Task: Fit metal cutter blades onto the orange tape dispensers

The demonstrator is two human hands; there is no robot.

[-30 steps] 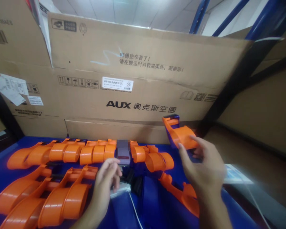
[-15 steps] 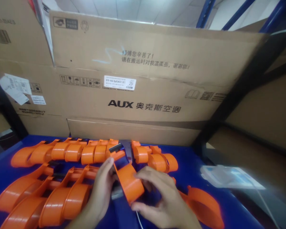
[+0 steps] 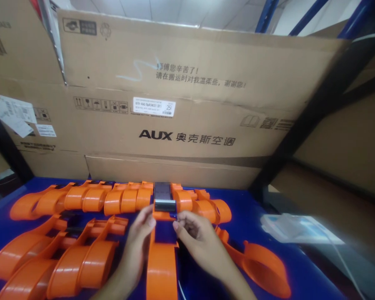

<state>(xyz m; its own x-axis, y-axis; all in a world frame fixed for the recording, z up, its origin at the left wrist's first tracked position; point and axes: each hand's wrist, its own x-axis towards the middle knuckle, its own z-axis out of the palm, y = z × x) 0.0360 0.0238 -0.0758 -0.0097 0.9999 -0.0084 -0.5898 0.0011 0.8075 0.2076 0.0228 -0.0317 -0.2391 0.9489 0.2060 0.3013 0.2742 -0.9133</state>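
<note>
Printed cardboard panels (image 3: 187, 164) form the backdrop, upright behind a blue surface (image 3: 242, 208). An orange tape dispenser (image 3: 161, 266) is held over the middle of this surface, between the two hands. Its long axis runs away from the person; the dark-and-silver blade end (image 3: 165, 205) points toward the cardboard, the round drum toward the person. A dark box (image 3: 163, 190) stands directly beyond the blade end. Further orange dispensers (image 3: 67, 266) lie in rows at left; another (image 3: 262, 271) lies at right, near a white-and-blue packet (image 3: 296, 228). Left hand (image 3: 140, 229): fingers forward, gripping the dispenser's left edge. Right hand (image 3: 195, 231): fingers curled, apparently pinching the right edge; contact is partly shadowed.
</note>
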